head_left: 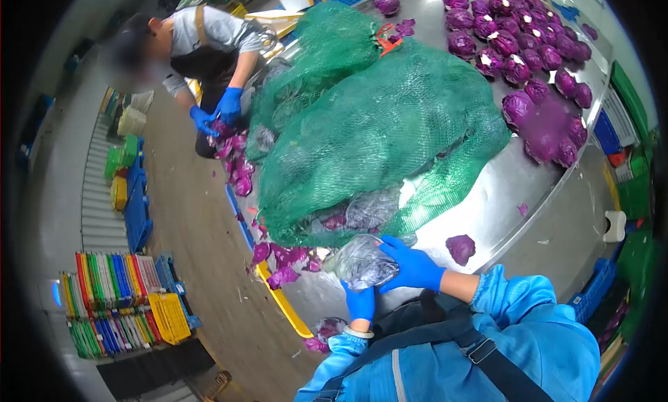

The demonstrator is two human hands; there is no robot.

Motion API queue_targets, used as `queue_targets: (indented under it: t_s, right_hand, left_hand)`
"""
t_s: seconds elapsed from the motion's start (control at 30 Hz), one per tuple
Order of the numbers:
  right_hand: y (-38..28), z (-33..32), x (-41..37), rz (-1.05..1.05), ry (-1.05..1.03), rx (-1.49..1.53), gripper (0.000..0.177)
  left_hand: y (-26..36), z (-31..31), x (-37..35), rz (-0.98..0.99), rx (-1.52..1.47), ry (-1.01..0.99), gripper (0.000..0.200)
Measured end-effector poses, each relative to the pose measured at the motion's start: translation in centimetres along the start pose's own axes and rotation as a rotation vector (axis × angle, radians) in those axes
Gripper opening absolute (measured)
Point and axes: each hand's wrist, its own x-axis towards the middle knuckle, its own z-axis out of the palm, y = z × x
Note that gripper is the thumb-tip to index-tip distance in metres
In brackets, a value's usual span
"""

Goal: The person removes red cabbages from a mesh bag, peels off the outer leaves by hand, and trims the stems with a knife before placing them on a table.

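Both my hands wear blue gloves and hold a plastic-wrapped cabbage (366, 262) at the near edge of the metal table (490, 224). My left hand (360, 303) is at its lower left side, fingers partly hidden behind it. On its right side is my right hand (412, 265), fingers wrapped round it. Just beyond lies a large green mesh sack (376, 134) with wrapped cabbages showing inside. Loose purple leaves (285, 258) lie to the left of my hands. A purple leaf piece (460, 250) rests on the metal to the right.
A co-worker in blue gloves (229, 105) handles purple leaves at the table's left side. Many peeled purple cabbages (515, 44) cover the far right of the table. Stacked coloured crates (115, 284) stand at the left. A yellow edge strip (284, 301) runs beside my left arm.
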Motion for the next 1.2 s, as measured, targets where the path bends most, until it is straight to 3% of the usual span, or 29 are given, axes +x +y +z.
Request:
queue_targets:
  t_s: [0.03, 0.1, 0.17, 0.23, 0.33, 0.43, 0.47, 0.5, 0.57, 0.63, 0.7, 0.77, 0.87, 0.93, 0.97, 1.07, 1.1, 1.2]
  right_hand:
    - [0.4, 0.6, -0.3, 0.048, -0.062, -0.07, 0.101]
    - [0.6, 0.7, 0.2, -0.003, -0.023, -0.096, 0.092]
    - [0.7, 1.3, 0.4, -0.09, 0.039, -0.196, 0.09]
    - [1.1, 1.3, 0.9, -0.1, 0.08, -0.088, 0.08]
    - [3.3, 1.7, 1.6, -0.06, 0.153, 0.115, 0.06]
    - [3.8, 1.7, 1.6, 0.137, 0.186, 0.115, 0.056]
    - [4.6, 2.3, 1.9, 0.085, 0.316, 0.079, 0.051]
    - [5.4, 3.2, 2.5, 0.11, 0.478, 0.104, 0.045]
    - [5.6, 2.3, 4.0, 0.248, 0.48, -0.059, 0.04]
    - [6.9, 0.7, 5.5, 0.429, 0.398, -0.002, 0.039]
    - [9.6, -0.3, 6.3, 0.313, 0.463, 0.021, 0.046]
    - [8.1, -2.7, 5.5, 0.352, 0.24, -0.123, 0.056]
    - [7.0, -3.4, 2.2, 0.133, 0.463, -0.045, 0.054]
    - [4.3, -5.0, -1.4, -0.078, 0.587, -0.226, 0.046]
    - [3.4, -5.2, -2.9, -0.192, 0.641, -0.317, 0.043]
    - [1.8, -2.3, -7.4, -0.122, 0.25, -0.249, 0.031]
    - [0.2, -1.6, -8.0, -0.093, 0.124, -0.242, 0.03]
    - [1.8, 0.2, -7.5, -0.009, 0.054, -0.366, 0.027]
  left_hand:
    - [0.1, -0.4, -0.9, 0.105, 0.217, -0.122, 0.047]
    - [4.8, -2.9, 0.2, -0.128, 0.65, -0.52, 0.038]
    - [9.0, -2.9, 3.3, -0.313, 0.791, -0.636, 0.043]
    - [9.6, -2.9, 5.4, 0.114, 0.683, -0.524, 0.045]
    - [6.1, -0.6, 5.0, 0.18, 0.554, -0.456, 0.05]
    - [4.4, 0.8, 3.5, -0.075, 0.612, -0.487, 0.056]
    - [7.7, 0.8, 4.5, -0.351, 0.518, -0.493, 0.064]
    - [8.4, 1.4, 4.6, -0.386, 0.598, -0.473, 0.071]
    - [9.0, 2.6, 4.1, 0.027, 0.618, -0.19, 0.077]
    - [9.1, 3.1, 3.0, -0.031, 0.541, -0.141, 0.074]
    - [9.1, 3.0, 2.8, -0.064, 0.479, -0.105, 0.075]
    - [9.5, 2.2, 1.7, -0.108, 0.437, -0.094, 0.08]
    - [10.7, 1.3, 1.6, -0.292, 0.458, -0.122, 0.08]
    - [12.9, 0.3, 2.6, -0.518, 0.433, -0.176, 0.08]
    - [13.3, -0.1, 3.1, -0.437, 0.594, -0.173, 0.084]
    - [9.1, -0.6, 2.4, -0.67, 0.342, -0.207, 0.093]
    - [8.0, -0.3, 2.0, -0.636, 0.302, -0.169, 0.093]
    - [8.6, 1.1, 1.5, -0.588, 0.263, -0.1, 0.09]
